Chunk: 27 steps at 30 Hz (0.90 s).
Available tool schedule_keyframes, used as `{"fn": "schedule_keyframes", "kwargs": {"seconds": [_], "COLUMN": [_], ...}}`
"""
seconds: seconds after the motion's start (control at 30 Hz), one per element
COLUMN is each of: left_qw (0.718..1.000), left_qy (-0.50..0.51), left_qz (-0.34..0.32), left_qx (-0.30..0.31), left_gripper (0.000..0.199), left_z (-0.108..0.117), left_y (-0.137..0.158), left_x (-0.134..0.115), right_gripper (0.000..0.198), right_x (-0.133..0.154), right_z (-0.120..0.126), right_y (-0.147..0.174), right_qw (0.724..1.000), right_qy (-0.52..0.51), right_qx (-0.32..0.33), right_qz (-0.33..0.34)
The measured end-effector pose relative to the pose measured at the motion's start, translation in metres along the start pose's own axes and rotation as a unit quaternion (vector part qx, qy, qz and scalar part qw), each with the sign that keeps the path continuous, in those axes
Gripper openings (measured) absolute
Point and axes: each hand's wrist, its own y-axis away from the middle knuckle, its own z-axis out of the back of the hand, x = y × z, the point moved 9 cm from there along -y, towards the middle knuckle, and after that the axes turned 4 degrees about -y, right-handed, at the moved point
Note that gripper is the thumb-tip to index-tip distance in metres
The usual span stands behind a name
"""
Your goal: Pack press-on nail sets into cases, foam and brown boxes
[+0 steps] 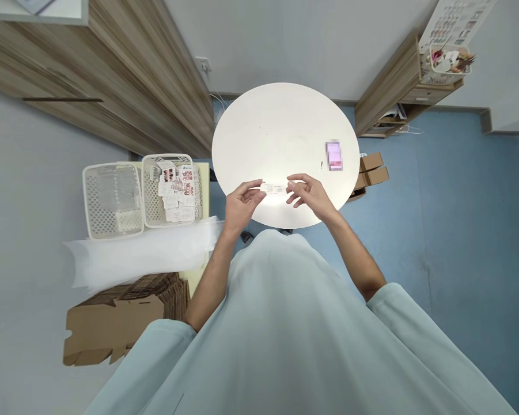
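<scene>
A small white card (274, 188) with rows of faint printed marks lies level between my two hands, over the near part of the round white table. My left hand (243, 202) pinches its left end between thumb and fingers. At the right end, the thumb and forefinger of my right hand (307, 193) close on the card's edge, with the other fingers loosely curled below. The print is too small to read.
A phone (334, 155) rests on the table (280, 109). To the left are a basket of carded items (179, 190), a second white basket (112, 199), white sheets (147, 253) and folded cardboard boxes (116, 323). Brown cartons (371, 170) stand right of the table.
</scene>
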Motion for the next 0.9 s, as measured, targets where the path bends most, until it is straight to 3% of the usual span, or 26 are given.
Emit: {"fn": "schedule_keyframes", "kwargs": {"seconds": [0.13,0.33,0.5,0.73,0.9], "left_qw": [1.000,0.999,0.996,0.966,0.945], "left_qy": [0.008,0.031,0.067,0.185,0.183], "left_qz": [-0.020,0.005,0.037,0.120,0.194], "left_qx": [0.022,0.020,0.034,0.138,0.189], "left_gripper": [0.073,0.075,0.078,0.071,0.076], "left_z": [-0.010,-0.017,-0.020,-0.049,-0.065], "left_y": [0.003,0.004,0.000,0.005,0.009], "left_x": [-0.003,0.004,0.013,0.022,0.040], "right_gripper": [0.073,0.072,0.073,0.075,0.053], "right_x": [-0.011,-0.007,-0.002,-0.002,0.001], "right_z": [0.002,0.000,0.002,0.005,0.016], "right_y": [-0.004,-0.006,-0.009,-0.017,-0.021], "right_qw": [0.999,0.996,0.995,0.995,0.992], "right_qy": [-0.046,0.008,0.021,-0.028,-0.028], "right_qx": [-0.004,-0.019,-0.008,0.014,-0.010], "right_qz": [0.014,0.089,0.102,0.093,0.121]}}
